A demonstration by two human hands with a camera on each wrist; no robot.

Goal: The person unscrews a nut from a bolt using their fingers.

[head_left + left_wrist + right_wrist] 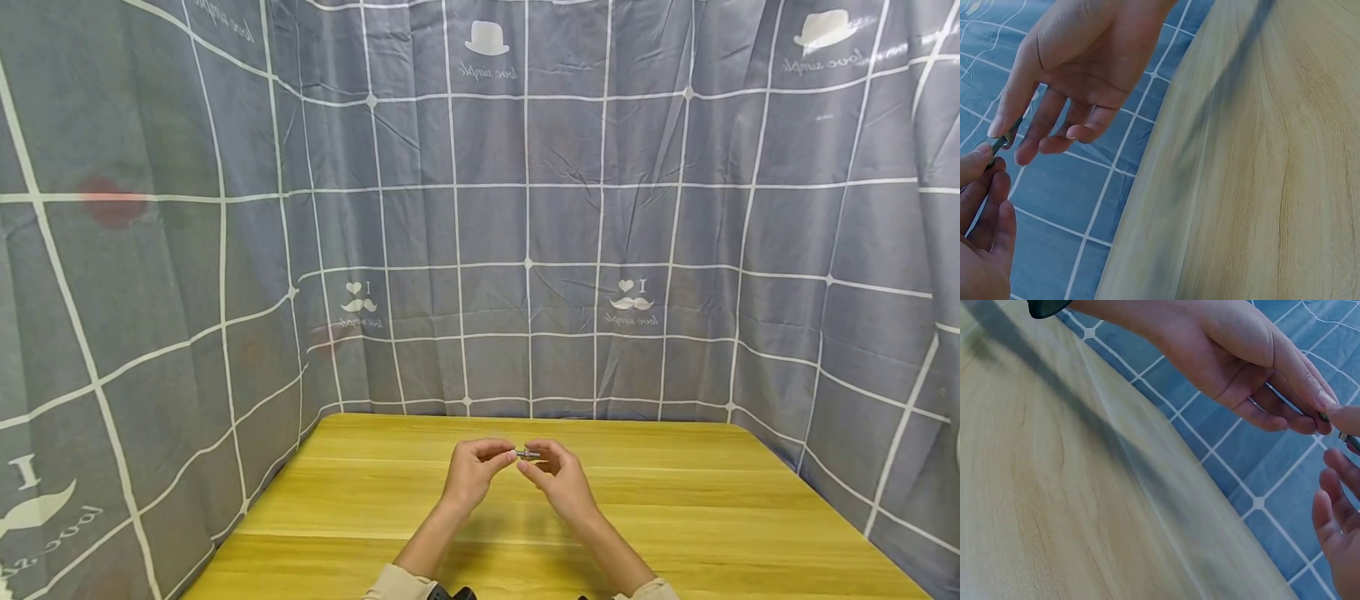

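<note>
A small threaded metal bolt [528, 454] with a nut-like collar lies crosswise between both hands above the table. My left hand [471, 477] pinches its left end between thumb and fingertips, hiding that end. From the other side my right hand [561, 482] has thumb and fingers curled around the right part, close to the collar. The left wrist view shows the right hand [1097, 56] from the palm side, its thumb tip over the bolt [999, 144] and the other fingers hanging loosely bent. In the right wrist view, the left hand [1235, 356] faces the right hand [1342, 550].
A wood-grain table [360, 517] spreads under both hands, which cast shadows on it. Grey curtains [562, 217] with white grid lines surround its back and sides. Light sleeves [401, 582] cover the forearms, and a dark band [1044, 306] sits on the left wrist.
</note>
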